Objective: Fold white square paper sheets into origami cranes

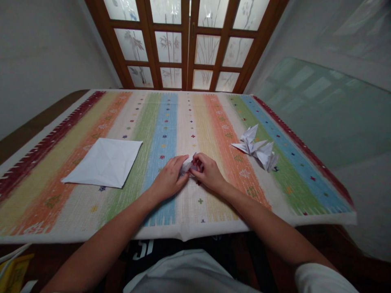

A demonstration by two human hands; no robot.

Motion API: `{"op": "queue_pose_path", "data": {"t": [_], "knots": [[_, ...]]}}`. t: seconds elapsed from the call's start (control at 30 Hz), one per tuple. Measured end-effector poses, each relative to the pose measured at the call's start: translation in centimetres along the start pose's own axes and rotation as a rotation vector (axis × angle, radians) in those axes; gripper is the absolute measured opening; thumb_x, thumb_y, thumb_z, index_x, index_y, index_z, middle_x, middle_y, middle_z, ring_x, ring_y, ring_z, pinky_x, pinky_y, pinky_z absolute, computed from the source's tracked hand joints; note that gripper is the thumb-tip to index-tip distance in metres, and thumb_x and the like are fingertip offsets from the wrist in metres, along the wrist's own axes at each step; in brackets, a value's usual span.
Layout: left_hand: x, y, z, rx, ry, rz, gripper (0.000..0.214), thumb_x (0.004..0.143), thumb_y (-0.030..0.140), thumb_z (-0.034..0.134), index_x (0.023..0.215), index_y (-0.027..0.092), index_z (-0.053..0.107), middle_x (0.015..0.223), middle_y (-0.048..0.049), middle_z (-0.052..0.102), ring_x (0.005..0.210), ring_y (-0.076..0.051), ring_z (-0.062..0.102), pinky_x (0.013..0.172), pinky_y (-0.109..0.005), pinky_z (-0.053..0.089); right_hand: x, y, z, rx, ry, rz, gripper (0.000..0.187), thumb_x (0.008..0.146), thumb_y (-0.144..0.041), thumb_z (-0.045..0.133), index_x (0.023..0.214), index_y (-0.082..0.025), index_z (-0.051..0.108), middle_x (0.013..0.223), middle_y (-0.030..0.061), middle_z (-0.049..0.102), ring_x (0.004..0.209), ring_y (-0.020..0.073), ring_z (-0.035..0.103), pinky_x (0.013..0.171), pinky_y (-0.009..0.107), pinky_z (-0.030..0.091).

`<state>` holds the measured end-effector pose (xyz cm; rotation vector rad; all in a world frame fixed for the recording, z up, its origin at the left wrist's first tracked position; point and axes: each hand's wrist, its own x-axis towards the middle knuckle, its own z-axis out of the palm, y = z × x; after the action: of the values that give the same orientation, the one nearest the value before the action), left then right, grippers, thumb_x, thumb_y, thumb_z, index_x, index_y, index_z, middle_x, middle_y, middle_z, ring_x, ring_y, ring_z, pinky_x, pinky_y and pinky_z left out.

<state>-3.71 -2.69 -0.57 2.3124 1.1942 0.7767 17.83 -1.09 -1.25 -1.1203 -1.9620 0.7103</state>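
Observation:
A small folded piece of white paper (187, 165) lies on the striped cloth (171, 122) in front of me. My left hand (169, 178) presses on its left side with the fingers closed over it. My right hand (207, 171) pinches its right side. Most of the paper is hidden under my fingers. A flat creased white sheet (105, 162) lies to the left of my hands. Two finished white paper cranes (258, 148) rest to the right on the cloth.
The striped cloth covers a dark wooden table. A wooden door with frosted glass panes (186, 44) stands behind the table. A glass panel (330, 110) leans at the right. A yellow item (12, 270) shows at the bottom left corner.

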Motion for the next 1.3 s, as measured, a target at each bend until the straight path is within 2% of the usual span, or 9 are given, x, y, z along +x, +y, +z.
{"op": "queue_pose_path", "data": {"t": [0.13,0.27,0.47,0.63,0.8,0.9,1.07,1.2,1.3], "knots": [[0.0,0.2,0.1,0.011,-0.012,0.002,0.057,0.101,0.018,0.054,0.158,0.021,0.049,0.155,-0.0169,0.063,0.145,-0.033,0.059,0.128,-0.059,0.046,0.1,0.1,-0.3,0.029,0.100,0.027,0.026,0.091,-0.020,0.072,0.113,-0.023,0.061,0.104,0.0043,0.070,0.071,0.0161,0.058,0.075,0.032,0.051],[0.0,0.4,0.0,0.023,-0.018,0.004,0.064,0.096,0.011,0.053,0.159,0.023,0.049,0.158,-0.0150,0.062,0.148,-0.032,0.058,0.129,-0.058,0.045,0.4,0.4,-0.8,-0.044,0.234,0.058,0.039,0.088,-0.022,0.078,0.124,-0.023,0.064,0.113,0.0079,0.073,0.079,0.0197,0.061,0.082,0.035,0.052],[0.0,0.7,0.0,0.040,-0.015,-0.004,0.058,0.097,0.013,0.056,0.154,0.020,0.055,0.148,-0.0152,0.065,0.139,-0.032,0.062,0.124,-0.055,0.050,0.6,0.4,-1.0,-0.019,0.101,0.109,0.020,0.086,-0.015,0.076,0.104,-0.021,0.071,0.096,0.0036,0.074,0.079,0.0193,0.061,0.077,0.031,0.048],[0.1,0.7,-0.1,0.086,0.052,-0.042,0.038,0.109,0.027,0.056,0.146,0.020,0.064,0.135,-0.0143,0.071,0.127,-0.032,0.067,0.114,-0.053,0.056,0.4,0.3,-0.6,0.046,0.088,0.084,0.028,0.083,-0.012,0.076,0.107,-0.022,0.067,0.090,-0.0002,0.071,0.076,0.0177,0.060,0.073,0.030,0.045],[0.2,0.2,0.0,0.099,0.123,-0.050,0.037,0.113,0.024,0.046,0.143,0.018,0.068,0.129,-0.0139,0.074,0.122,-0.029,0.069,0.112,-0.051,0.057,0.3,0.5,-0.4,0.055,0.003,0.013,0.029,0.079,-0.002,0.068,0.100,-0.023,0.067,0.089,-0.0006,0.072,0.078,0.0175,0.061,0.075,0.030,0.046],[0.1,0.1,0.0,0.096,0.120,-0.030,0.039,0.111,0.020,0.047,0.145,0.018,0.066,0.129,-0.0138,0.073,0.122,-0.029,0.069,0.112,-0.051,0.057,0.1,0.4,-0.7,0.049,-0.070,-0.036,0.030,0.082,-0.003,0.069,0.104,-0.024,0.069,0.097,0.0015,0.075,0.085,0.0191,0.064,0.082,0.032,0.049],[0.0,0.2,0.0,0.100,0.099,-0.005,0.044,0.104,0.016,0.054,0.147,0.018,0.064,0.131,-0.0133,0.072,0.123,-0.029,0.068,0.113,-0.052,0.057,-0.2,0.0,-1.8,0.009,-0.161,-0.122,0.028,0.094,-0.015,0.072,0.120,-0.023,0.072,0.113,0.0074,0.078,0.099,0.0228,0.069,0.093,0.037,0.052],[-0.1,0.2,0.1,0.117,0.066,-0.011,0.044,0.105,0.022,0.057,0.149,0.019,0.063,0.134,-0.0142,0.069,0.126,-0.030,0.066,0.112,-0.051,0.057,-0.1,0.6,-2.4,-0.015,-0.143,-0.092,0.026,0.100,-0.016,0.066,0.125,-0.023,0.073,0.118,0.0094,0.078,0.104,0.0238,0.070,0.097,0.039,0.053],[-0.2,0.3,0.1,0.129,0.033,-0.014,0.045,0.103,0.023,0.060,0.149,0.020,0.061,0.135,-0.0144,0.068,0.126,-0.031,0.065,0.110,-0.050,0.057,0.0,1.5,-2.3,-0.058,-0.141,-0.026,0.026,0.097,-0.013,0.068,0.120,-0.022,0.075,0.110,0.0089,0.079,0.097,0.0239,0.070,0.092,0.039,0.054]]}}
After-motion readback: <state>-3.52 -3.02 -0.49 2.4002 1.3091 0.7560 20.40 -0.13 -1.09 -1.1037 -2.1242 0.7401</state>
